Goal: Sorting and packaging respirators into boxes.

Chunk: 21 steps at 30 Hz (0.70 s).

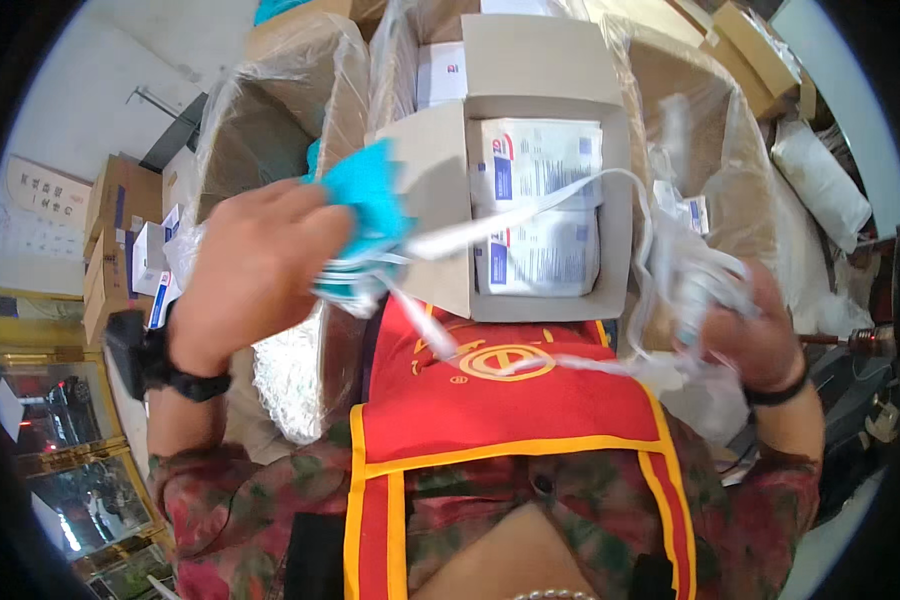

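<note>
Left hand [255,270] grips a bundle of blue face masks [370,215] just left of the open cardboard box [530,165]. Right hand [750,335] clutches tangled white straps [690,280] just right of that box, which holds white packets [540,200].

Left hand [255,270] is gripping a teal cloth bundle [370,205]. Right hand [755,330] is clutching clear tubing [580,190] looping across an open cardboard box [440,190] that is holding white packets [540,160]. Red apron [500,400] is showing below.
</note>
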Motion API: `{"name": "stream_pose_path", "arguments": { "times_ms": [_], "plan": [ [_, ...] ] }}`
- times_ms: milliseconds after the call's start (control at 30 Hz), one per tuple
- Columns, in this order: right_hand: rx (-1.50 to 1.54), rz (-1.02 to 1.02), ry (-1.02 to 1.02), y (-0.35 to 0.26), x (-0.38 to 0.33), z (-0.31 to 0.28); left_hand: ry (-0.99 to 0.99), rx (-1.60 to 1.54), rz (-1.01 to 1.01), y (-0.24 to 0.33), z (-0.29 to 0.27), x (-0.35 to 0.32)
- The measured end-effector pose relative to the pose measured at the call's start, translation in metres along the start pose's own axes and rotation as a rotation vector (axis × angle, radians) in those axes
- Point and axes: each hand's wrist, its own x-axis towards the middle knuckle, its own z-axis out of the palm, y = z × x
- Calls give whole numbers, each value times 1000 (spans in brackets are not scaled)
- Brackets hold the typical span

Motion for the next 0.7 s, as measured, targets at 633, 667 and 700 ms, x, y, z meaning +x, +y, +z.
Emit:
{"name": "stream_pose_path", "arguments": {
  "times_ms": [633,667,700],
  "plan": [
    [740,-399,-526,56,146,74,315,108,109,34,5,84],
    [737,-353,-608,47,136,77,298,111,94,32,7,84],
    [620,-266,-611,39,125,75,298,110,90,30,10,81]
  ]
}}
